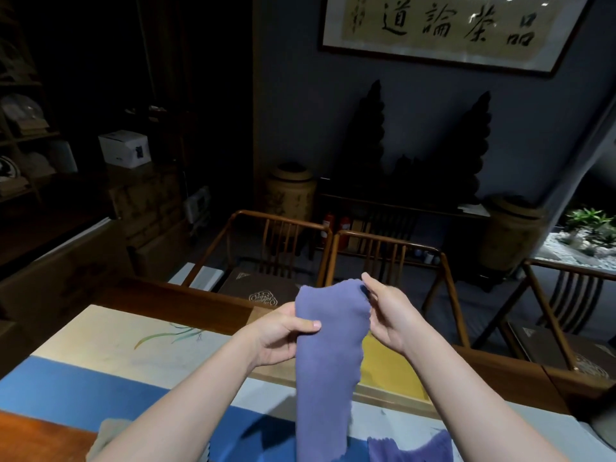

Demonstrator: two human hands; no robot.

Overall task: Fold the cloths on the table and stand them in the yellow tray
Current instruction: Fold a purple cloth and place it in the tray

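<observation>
A long purple-blue cloth [325,371] hangs upright in the air above the table. My left hand [283,331] grips its left edge near the top, thumb across the front. My right hand [386,315] pinches its top right corner between the fingertips. The yellow tray [393,371] sits on the table behind the cloth, mostly hidden by it and by my right arm. A second purple cloth [413,448] lies flat at the near edge, right of centre. A pale beige cloth [106,435] shows under my left forearm.
The table carries a blue and cream runner [110,351] with a painted plant. Wooden chairs [390,258] stand along the far side. Behind them are ceramic jars [290,195], a low cabinet and a framed calligraphy panel [443,28] on the wall.
</observation>
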